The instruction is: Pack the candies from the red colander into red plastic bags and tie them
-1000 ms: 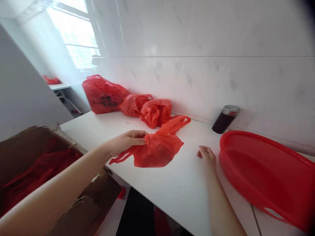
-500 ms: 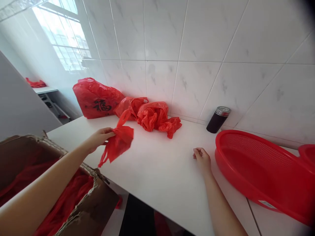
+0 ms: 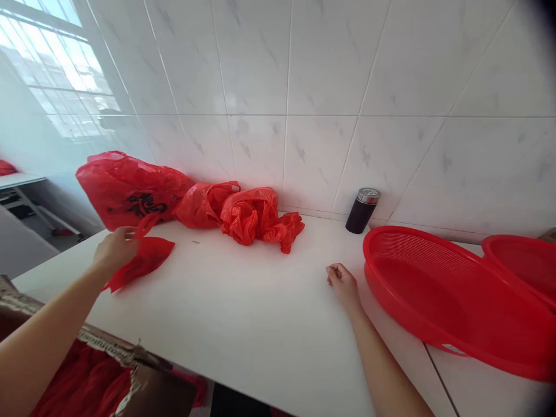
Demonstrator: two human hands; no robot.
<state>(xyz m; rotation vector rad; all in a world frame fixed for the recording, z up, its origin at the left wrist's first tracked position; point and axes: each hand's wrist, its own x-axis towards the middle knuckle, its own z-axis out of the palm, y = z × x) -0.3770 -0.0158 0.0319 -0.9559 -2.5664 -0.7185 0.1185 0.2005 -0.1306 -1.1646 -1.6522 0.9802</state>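
At the left side of the white table [image 3: 243, 313], my left hand [image 3: 116, 250] is closed on a small red bag [image 3: 147, 258] by its upper part near a loop. The bag's body spreads flat and low at the table top; I cannot tell if it fully rests there. My right hand [image 3: 343, 284] lies on the table to the right, fingers curled in, with nothing seen in them. Behind the left hand stands a large red plastic bag [image 3: 125, 185] with black lettering, and beside it are crumpled red plastic bags [image 3: 249, 214] along the wall.
Right of my right hand sits a large red plastic basket [image 3: 417, 289], with another red basket [image 3: 521, 260] behind it. A black flask [image 3: 362, 211] with a silver lid stands by the tiled wall. At lower left, a torn cardboard box [image 3: 160, 388] holds red material.
My left hand has carried the small red bag leftward and down toward the table top. My right hand has stayed in place by the basket. The view has turned slightly right.
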